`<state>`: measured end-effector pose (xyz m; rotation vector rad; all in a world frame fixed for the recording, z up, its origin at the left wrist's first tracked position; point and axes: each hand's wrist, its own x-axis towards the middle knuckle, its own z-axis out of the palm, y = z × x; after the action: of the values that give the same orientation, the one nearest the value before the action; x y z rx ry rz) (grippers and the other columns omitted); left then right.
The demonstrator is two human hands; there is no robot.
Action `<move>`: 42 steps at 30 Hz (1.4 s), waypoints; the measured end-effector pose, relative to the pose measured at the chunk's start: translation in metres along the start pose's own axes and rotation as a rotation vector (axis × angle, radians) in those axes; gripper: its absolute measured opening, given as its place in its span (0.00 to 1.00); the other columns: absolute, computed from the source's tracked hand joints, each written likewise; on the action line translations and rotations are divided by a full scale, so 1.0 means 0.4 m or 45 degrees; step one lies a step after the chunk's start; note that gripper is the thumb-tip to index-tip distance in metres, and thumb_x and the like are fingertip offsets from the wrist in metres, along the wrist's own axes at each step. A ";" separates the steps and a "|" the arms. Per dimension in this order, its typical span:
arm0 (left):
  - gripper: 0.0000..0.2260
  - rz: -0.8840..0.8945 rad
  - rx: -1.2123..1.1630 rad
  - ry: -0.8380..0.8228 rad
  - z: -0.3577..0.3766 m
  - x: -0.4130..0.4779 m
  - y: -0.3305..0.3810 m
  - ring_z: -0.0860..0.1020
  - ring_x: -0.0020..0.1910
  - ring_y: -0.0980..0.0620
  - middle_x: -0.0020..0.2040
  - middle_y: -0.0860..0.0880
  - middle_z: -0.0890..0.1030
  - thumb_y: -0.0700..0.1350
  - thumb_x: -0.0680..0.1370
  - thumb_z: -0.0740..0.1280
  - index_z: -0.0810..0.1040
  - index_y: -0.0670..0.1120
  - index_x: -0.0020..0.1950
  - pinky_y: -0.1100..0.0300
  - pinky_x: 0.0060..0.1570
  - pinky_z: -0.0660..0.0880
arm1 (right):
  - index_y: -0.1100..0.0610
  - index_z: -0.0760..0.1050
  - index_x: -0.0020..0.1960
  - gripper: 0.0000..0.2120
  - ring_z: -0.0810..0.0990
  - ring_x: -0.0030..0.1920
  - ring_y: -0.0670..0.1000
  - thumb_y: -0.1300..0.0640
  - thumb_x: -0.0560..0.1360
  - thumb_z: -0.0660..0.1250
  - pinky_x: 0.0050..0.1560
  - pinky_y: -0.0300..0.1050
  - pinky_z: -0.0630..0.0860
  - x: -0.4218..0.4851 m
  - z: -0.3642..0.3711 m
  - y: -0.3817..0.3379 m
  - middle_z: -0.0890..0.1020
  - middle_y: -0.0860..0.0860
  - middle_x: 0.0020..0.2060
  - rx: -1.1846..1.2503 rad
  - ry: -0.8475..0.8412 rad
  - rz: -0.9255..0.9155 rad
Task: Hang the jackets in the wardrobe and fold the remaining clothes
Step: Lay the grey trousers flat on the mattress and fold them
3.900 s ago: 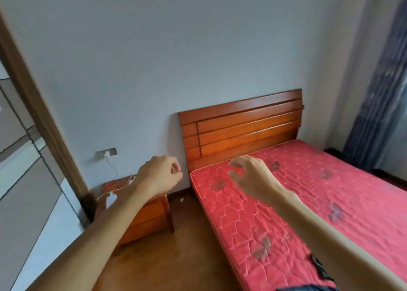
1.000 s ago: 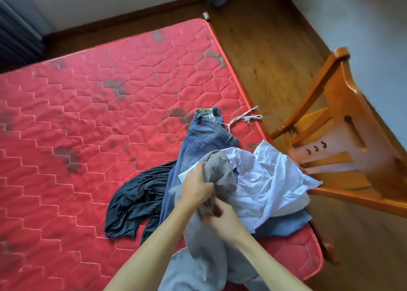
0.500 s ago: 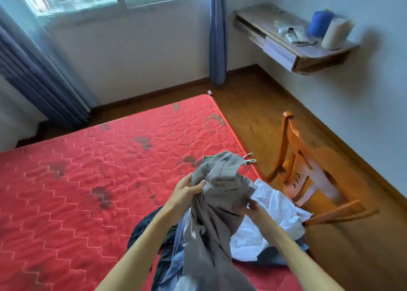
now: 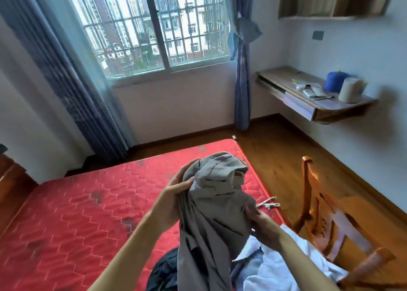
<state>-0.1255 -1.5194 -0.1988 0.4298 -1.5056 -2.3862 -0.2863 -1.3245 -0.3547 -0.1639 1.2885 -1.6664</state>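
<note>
A grey garment (image 4: 215, 204) hangs bunched in front of me above the red mattress (image 4: 77, 220). My left hand (image 4: 176, 191) grips its upper left edge near the collar. My right hand (image 4: 262, 221) holds its right side lower down, fingers partly buried in the cloth. Below them on the mattress lie a white shirt (image 4: 279, 268), a dark garment (image 4: 164, 271) and a strip of blue denim (image 4: 248, 262), mostly hidden behind the grey cloth. No wardrobe is in view.
A wooden chair (image 4: 326, 222) stands close to the bed's right side. A white cord (image 4: 268, 203) lies at the mattress edge. A wall-mounted desk (image 4: 308, 101) carries a blue object and a pale roll. Window and curtains lie beyond the bed.
I have lifted the grey garment off the pile and raised it higher. My view has tilted up from the bed toward the window.
</note>
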 end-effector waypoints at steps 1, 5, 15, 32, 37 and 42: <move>0.25 0.055 0.002 0.041 -0.005 -0.007 0.021 0.77 0.64 0.45 0.68 0.45 0.78 0.38 0.74 0.66 0.72 0.45 0.72 0.55 0.61 0.76 | 0.59 0.74 0.69 0.38 0.79 0.62 0.59 0.48 0.64 0.82 0.67 0.56 0.73 -0.001 0.020 -0.006 0.81 0.60 0.63 0.027 -0.063 0.004; 0.23 0.187 0.105 0.272 -0.056 -0.027 0.100 0.82 0.53 0.48 0.62 0.43 0.82 0.37 0.73 0.68 0.76 0.44 0.68 0.58 0.50 0.80 | 0.63 0.80 0.62 0.21 0.84 0.54 0.61 0.58 0.71 0.74 0.61 0.58 0.78 0.006 0.100 -0.062 0.83 0.63 0.57 0.048 0.046 -0.097; 0.47 0.244 0.361 0.719 -0.242 -0.062 0.181 0.83 0.55 0.42 0.57 0.43 0.84 0.48 0.52 0.85 0.74 0.49 0.69 0.44 0.59 0.78 | 0.61 0.83 0.51 0.07 0.85 0.45 0.54 0.58 0.77 0.70 0.43 0.44 0.83 -0.103 0.213 -0.388 0.87 0.58 0.45 0.023 0.320 -0.733; 0.11 0.106 0.489 0.242 0.134 -0.033 0.131 0.80 0.36 0.55 0.36 0.50 0.82 0.56 0.72 0.73 0.82 0.49 0.41 0.61 0.37 0.76 | 0.59 0.80 0.52 0.11 0.84 0.44 0.52 0.64 0.70 0.68 0.48 0.53 0.81 -0.152 0.456 -0.266 0.85 0.54 0.42 -0.896 -0.132 -1.023; 0.05 0.140 0.472 0.378 0.072 -0.041 0.112 0.79 0.39 0.48 0.39 0.44 0.83 0.34 0.74 0.72 0.84 0.43 0.43 0.60 0.36 0.78 | 0.60 0.79 0.62 0.25 0.82 0.57 0.49 0.74 0.69 0.61 0.63 0.50 0.78 -0.164 0.388 -0.227 0.84 0.52 0.55 -0.835 -0.615 -0.747; 0.07 0.228 0.552 0.446 0.006 -0.083 0.147 0.81 0.44 0.49 0.44 0.44 0.86 0.33 0.75 0.70 0.85 0.41 0.49 0.57 0.47 0.77 | 0.51 0.81 0.59 0.23 0.78 0.61 0.45 0.67 0.66 0.68 0.63 0.54 0.76 -0.128 0.274 -0.183 0.81 0.47 0.58 -1.210 0.077 -1.289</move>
<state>-0.0913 -1.5286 -0.1411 0.7279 -1.7938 -1.7323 -0.2373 -1.3625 -0.2276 -1.5444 2.1517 -1.6396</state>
